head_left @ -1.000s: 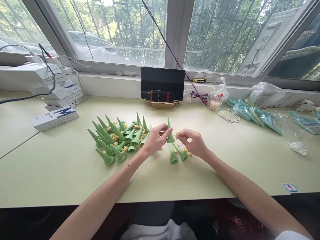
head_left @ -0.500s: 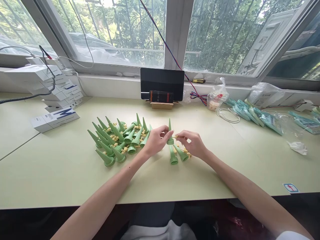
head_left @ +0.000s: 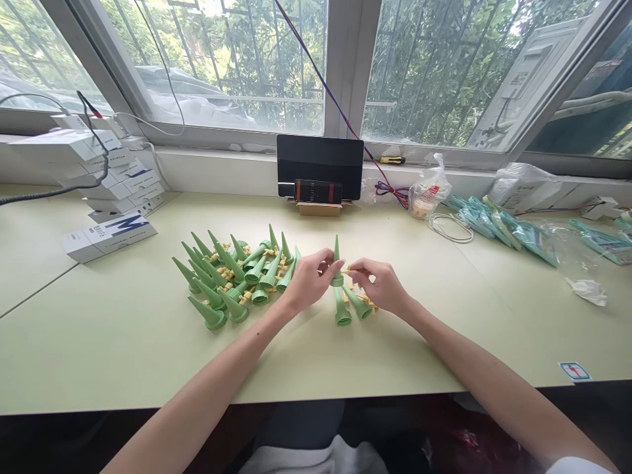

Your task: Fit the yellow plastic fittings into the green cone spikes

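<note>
The left hand point(head_left: 311, 282) is closed to a pinch, thumb and fingers gripping a green spike point(head_left: 337, 247), tip up, in front of the black tablet point(head_left: 320, 158). The right hand point(head_left: 378, 283), fingertips nearly together, pinches a small yellow piece point(head_left: 346, 270) at the spike's side; whether the two touch, I cannot tell. Two loose spikes point(head_left: 342, 312) lie farther from the tablet.

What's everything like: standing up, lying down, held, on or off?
Left hand: closed on held green cone
Right hand: pinching small yellow piece
Held green cone: upright, point up
Two nearer green cones: lying down
Phone: propped up, lit
Big screen: standing, dark
</note>
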`<action>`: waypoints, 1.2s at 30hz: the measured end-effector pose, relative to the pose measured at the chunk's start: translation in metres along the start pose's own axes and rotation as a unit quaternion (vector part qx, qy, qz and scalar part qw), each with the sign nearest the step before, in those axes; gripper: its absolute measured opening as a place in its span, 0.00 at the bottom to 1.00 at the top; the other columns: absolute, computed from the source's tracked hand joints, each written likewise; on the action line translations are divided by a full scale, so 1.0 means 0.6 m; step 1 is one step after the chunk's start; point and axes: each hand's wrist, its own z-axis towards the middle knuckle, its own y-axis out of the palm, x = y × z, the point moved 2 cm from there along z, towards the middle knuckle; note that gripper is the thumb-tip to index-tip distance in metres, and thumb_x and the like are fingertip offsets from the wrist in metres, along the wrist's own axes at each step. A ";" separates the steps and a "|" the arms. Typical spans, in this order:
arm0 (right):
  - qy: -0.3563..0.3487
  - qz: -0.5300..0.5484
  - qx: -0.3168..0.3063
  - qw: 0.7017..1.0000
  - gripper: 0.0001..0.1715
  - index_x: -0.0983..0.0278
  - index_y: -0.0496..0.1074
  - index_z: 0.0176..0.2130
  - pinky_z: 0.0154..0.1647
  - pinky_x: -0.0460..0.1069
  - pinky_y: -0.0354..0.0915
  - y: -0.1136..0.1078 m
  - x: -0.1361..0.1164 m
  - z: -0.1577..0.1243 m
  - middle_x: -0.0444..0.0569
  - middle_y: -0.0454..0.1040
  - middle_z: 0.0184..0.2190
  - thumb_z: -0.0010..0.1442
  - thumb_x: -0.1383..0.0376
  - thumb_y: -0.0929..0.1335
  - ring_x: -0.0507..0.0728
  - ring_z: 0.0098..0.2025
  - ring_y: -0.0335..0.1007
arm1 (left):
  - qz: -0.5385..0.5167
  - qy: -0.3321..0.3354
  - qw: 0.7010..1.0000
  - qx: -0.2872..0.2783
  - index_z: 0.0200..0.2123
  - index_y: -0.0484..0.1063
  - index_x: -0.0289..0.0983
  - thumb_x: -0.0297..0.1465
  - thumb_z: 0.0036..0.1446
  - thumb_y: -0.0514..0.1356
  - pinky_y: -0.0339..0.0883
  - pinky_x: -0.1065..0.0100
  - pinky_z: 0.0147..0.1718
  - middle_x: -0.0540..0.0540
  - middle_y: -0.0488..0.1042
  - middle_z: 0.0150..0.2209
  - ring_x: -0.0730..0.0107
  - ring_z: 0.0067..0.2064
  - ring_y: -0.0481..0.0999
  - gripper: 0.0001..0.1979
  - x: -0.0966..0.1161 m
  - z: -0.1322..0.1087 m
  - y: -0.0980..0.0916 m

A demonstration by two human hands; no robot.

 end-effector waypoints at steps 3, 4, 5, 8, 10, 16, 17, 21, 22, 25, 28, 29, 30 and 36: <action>0.002 -0.005 -0.003 1.000 0.09 0.63 0.69 0.33 0.27 0.47 0.63 0.000 0.001 0.001 0.45 0.72 0.24 0.65 0.63 0.65 0.51 0.23 0.64 | 0.001 0.001 1.000 0.000 0.27 0.58 0.38 0.42 0.61 0.56 0.50 0.75 0.19 0.54 0.58 0.22 0.79 0.21 0.53 0.17 0.001 0.000 0.001; 0.002 -0.006 -0.003 1.000 0.09 0.63 0.69 0.33 0.27 0.47 0.62 0.000 0.001 0.001 0.44 0.71 0.23 0.65 0.63 0.64 0.51 0.23 0.64 | 0.000 0.001 1.000 0.000 0.27 0.58 0.38 0.42 0.61 0.56 0.50 0.75 0.19 0.54 0.58 0.22 0.79 0.21 0.53 0.17 0.001 0.000 0.001; 0.003 -0.007 -0.003 1.000 0.10 0.63 0.69 0.33 0.26 0.47 0.62 0.000 0.001 0.001 0.44 0.71 0.23 0.65 0.63 0.64 0.51 0.23 0.63 | -0.001 0.001 1.000 0.000 0.27 0.58 0.38 0.42 0.61 0.56 0.51 0.75 0.19 0.54 0.58 0.22 0.79 0.21 0.53 0.17 0.001 0.000 0.001; 0.003 -0.010 -0.005 1.000 0.12 0.63 0.69 0.32 0.26 0.47 0.62 0.000 -0.001 0.002 0.44 0.70 0.22 0.66 0.61 0.63 0.51 0.22 0.62 | 0.001 0.001 1.000 0.001 0.27 0.57 0.38 0.42 0.61 0.56 0.51 0.75 0.19 0.54 0.58 0.22 0.79 0.21 0.53 0.17 0.000 -0.001 0.001; 0.006 -0.013 -0.004 1.000 0.13 0.63 0.69 0.32 0.26 0.47 0.61 0.000 -0.002 0.001 0.44 0.70 0.22 0.66 0.59 0.63 0.51 0.22 0.62 | 0.005 0.001 1.000 0.001 0.27 0.57 0.38 0.42 0.62 0.55 0.50 0.75 0.19 0.54 0.58 0.22 0.79 0.21 0.53 0.17 0.001 -0.001 0.001; 0.026 -0.001 0.012 1.000 0.14 0.63 0.69 0.33 0.26 0.47 0.61 -0.001 -0.002 0.002 0.44 0.69 0.22 0.66 0.58 0.63 0.51 0.22 0.63 | 0.002 0.003 1.000 -0.011 0.29 0.60 0.38 0.42 0.63 0.54 0.54 0.75 0.19 0.53 0.61 0.24 0.79 0.22 0.57 0.16 0.005 0.000 0.001; 0.033 0.001 0.013 0.999 0.14 0.63 0.69 0.33 0.25 0.47 0.61 -0.001 -0.001 0.002 0.44 0.69 0.22 0.66 0.58 0.63 0.51 0.22 0.62 | 0.002 0.004 1.000 -0.014 0.29 0.61 0.38 0.42 0.63 0.54 0.55 0.75 0.20 0.52 0.62 0.24 0.78 0.22 0.58 0.15 0.006 0.000 0.001; 0.064 0.012 0.010 0.998 0.16 0.64 0.70 0.33 0.24 0.47 0.59 -0.002 0.000 0.002 0.42 0.66 0.20 0.66 0.56 0.63 0.50 0.21 0.60 | 0.015 0.021 1.000 -0.018 0.33 0.64 0.37 0.42 0.63 0.54 0.59 0.75 0.22 0.50 0.66 0.26 0.77 0.24 0.61 0.14 0.004 0.002 0.000; 0.073 0.017 0.006 0.997 0.16 0.64 0.69 0.33 0.23 0.47 0.59 -0.002 0.000 0.002 0.42 0.65 0.20 0.66 0.55 0.63 0.50 0.21 0.60 | 0.022 0.028 0.999 -0.021 0.33 0.65 0.37 0.42 0.63 0.54 0.60 0.75 0.22 0.50 0.67 0.27 0.77 0.25 0.61 0.14 0.003 0.002 0.000; 0.102 0.043 -0.002 0.994 0.17 0.64 0.69 0.31 0.22 0.46 0.57 -0.003 0.001 0.002 0.41 0.64 0.19 0.66 0.55 0.63 0.50 0.20 0.58 | 0.045 0.049 0.997 -0.030 0.36 0.67 0.38 0.41 0.65 0.53 0.62 0.76 0.25 0.49 0.69 0.29 0.76 0.26 0.64 0.13 -0.001 0.001 0.000; 0.128 0.078 -0.007 0.989 0.18 0.63 0.68 0.30 0.21 0.46 0.57 -0.002 0.006 0.002 0.41 0.63 0.19 0.66 0.54 0.63 0.50 0.20 0.57 | 0.064 0.068 0.995 -0.036 0.40 0.69 0.38 0.38 0.65 0.52 0.63 0.75 0.27 0.48 0.71 0.32 0.75 0.28 0.67 0.11 -0.002 0.000 0.001; 0.135 0.090 -0.008 0.987 0.19 0.63 0.68 0.30 0.20 0.46 0.57 -0.001 0.008 0.002 0.41 0.63 0.19 0.66 0.54 0.63 0.50 0.19 0.57 | 0.070 0.074 0.994 -0.038 0.41 0.69 0.38 0.38 0.65 0.52 0.63 0.75 0.27 0.47 0.71 0.32 0.75 0.28 0.67 0.11 -0.002 0.000 0.001; 0.141 0.101 -0.010 0.985 0.19 0.63 0.68 0.30 0.20 0.46 0.57 0.000 0.011 0.001 0.41 0.62 0.18 0.66 0.53 0.63 0.50 0.19 0.57 | 0.075 0.078 0.993 -0.040 0.42 0.69 0.37 0.37 0.65 0.52 0.63 0.75 0.27 0.47 0.72 0.33 0.75 0.28 0.67 0.11 -0.001 -0.001 0.001; 0.141 0.110 -0.007 0.984 0.20 0.63 0.69 0.31 0.19 0.46 0.58 0.002 0.017 0.000 0.40 0.61 0.17 0.66 0.51 0.62 0.50 0.18 0.57 | 0.077 0.055 0.994 -0.048 0.47 0.66 0.39 0.37 0.66 0.50 0.62 0.73 0.27 0.47 0.74 0.33 0.76 0.24 0.65 0.12 -0.002 -0.002 0.003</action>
